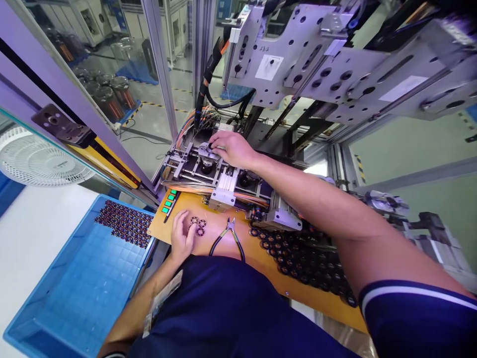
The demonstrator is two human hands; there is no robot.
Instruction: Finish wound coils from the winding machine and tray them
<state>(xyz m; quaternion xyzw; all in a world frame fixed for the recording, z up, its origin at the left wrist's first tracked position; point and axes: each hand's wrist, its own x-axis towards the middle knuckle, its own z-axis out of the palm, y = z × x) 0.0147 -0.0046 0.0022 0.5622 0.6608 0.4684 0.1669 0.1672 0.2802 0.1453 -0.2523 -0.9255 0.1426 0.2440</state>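
My right hand (pixel 231 148) reaches far into the machine, its fingers curled and pinched on a small dark part at a round metal fixture (pixel 206 152). What the part is, I cannot make out. My left hand (pixel 181 234) rests on the yellow-brown bench plate (pixel 219 208), fingers bent, touching a small cluster of three copper-wound ring coils (pixel 198 226). A pair of small cutters (pixel 229 233) with dark handles lies on the plate just right of those coils.
A blue tray (pixel 74 293) at the left holds several dark ring coils (pixel 124 223) at its far end. More coils (pixel 301 256) lie heaped under my right arm. Green lit buttons (pixel 169 201) sit at the plate's left edge. A white fan (pixel 35 159) stands far left. Large metal tooling plates (pixel 335 64) hang overhead.
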